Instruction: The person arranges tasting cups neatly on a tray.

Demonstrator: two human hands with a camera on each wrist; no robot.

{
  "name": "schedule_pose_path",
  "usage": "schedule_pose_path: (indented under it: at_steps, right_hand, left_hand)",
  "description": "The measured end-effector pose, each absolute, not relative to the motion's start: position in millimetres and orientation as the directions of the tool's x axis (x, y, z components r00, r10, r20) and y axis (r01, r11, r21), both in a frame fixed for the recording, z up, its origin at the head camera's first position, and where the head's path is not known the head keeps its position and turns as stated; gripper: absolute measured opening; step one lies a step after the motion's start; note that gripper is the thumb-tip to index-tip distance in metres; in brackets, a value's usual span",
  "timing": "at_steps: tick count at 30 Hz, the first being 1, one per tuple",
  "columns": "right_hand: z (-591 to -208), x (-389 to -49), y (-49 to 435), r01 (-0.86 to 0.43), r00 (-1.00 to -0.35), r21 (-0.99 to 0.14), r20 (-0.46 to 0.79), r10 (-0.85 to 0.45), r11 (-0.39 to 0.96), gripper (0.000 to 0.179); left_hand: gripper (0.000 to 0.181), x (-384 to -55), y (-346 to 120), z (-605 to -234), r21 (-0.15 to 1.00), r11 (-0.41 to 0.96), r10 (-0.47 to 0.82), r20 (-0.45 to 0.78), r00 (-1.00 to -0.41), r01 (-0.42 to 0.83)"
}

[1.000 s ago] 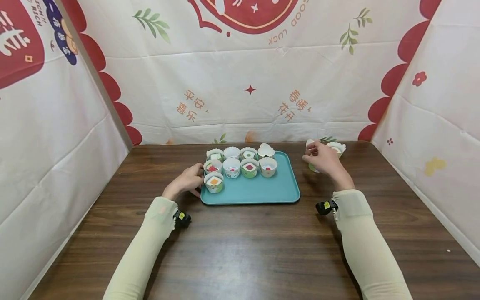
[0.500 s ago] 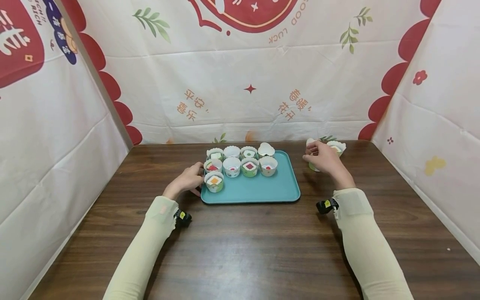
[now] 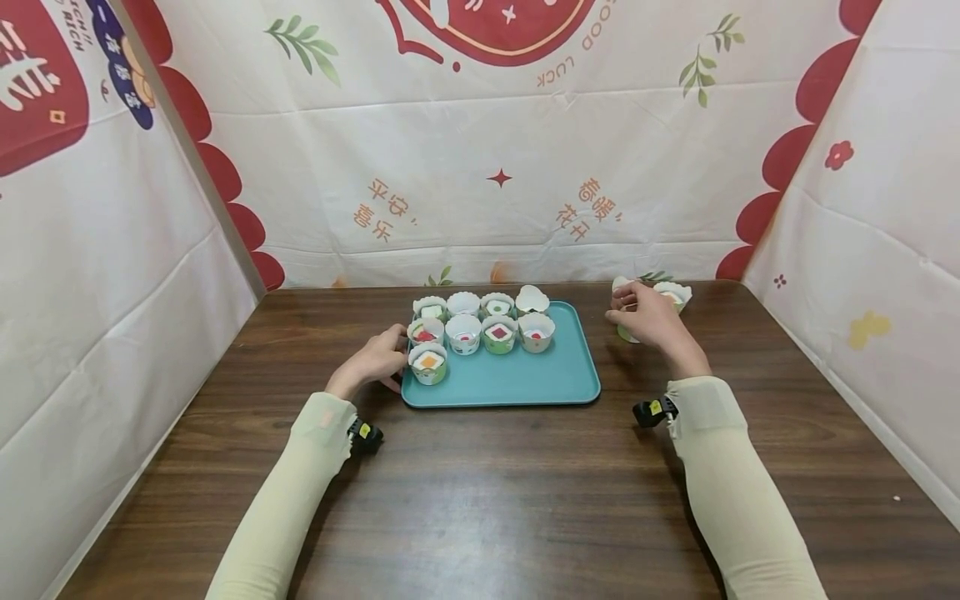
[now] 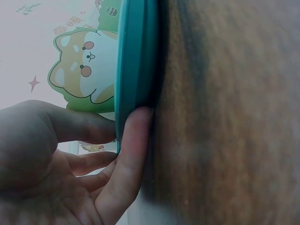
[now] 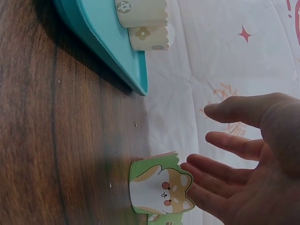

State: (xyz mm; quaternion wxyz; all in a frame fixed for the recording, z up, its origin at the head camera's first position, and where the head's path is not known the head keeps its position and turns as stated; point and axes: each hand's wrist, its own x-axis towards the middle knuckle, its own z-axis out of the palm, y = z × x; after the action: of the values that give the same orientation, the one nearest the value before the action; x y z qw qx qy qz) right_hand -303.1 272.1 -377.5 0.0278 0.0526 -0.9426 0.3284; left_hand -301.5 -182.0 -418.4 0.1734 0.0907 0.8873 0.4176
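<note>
A teal tray (image 3: pixel 517 383) on the wooden table carries several patterned paper baking cups, most with small food-like pieces inside. At its left side, my left hand (image 3: pixel 377 357) grips the tray's edge. The left wrist view shows one finger (image 4: pixel 133 154) against the outer wall below the rim and the thumb and others at the rim, close to a green dog-faced cup (image 4: pixel 86 65). To the right of the tray my right hand (image 3: pixel 647 317) hovers with loosely spread fingers. In the right wrist view, its fingertips are close by the rim of a green dog-faced cup (image 5: pixel 161 185).
Another cup (image 3: pixel 673 295) stands behind the right hand at the table's back right. A printed white cloth (image 3: pixel 480 150) hangs behind the table and along both sides. On the tray, the cups (image 3: pixel 498 333) crowd the back and left.
</note>
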Motion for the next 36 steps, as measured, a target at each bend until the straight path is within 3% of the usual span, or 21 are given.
schedule_pose_path:
  at_steps: [21, 36]
  right_hand:
    - [-383, -307, 293, -0.079, -0.986, -0.600, 0.165, 0.026, 0.796, 0.052]
    - [-381, -306, 304, -0.018, -0.989, -0.583, 0.132, 0.072, 0.812, 0.051]
  left_hand:
    - [0.052, -300, -181, -418, 0.762, 0.647, 0.295, -0.232, -0.927, 0.016]
    - [0.049, -300, -181, -420, 0.768, 0.640, 0.293, -0.232, -0.928, 0.010]
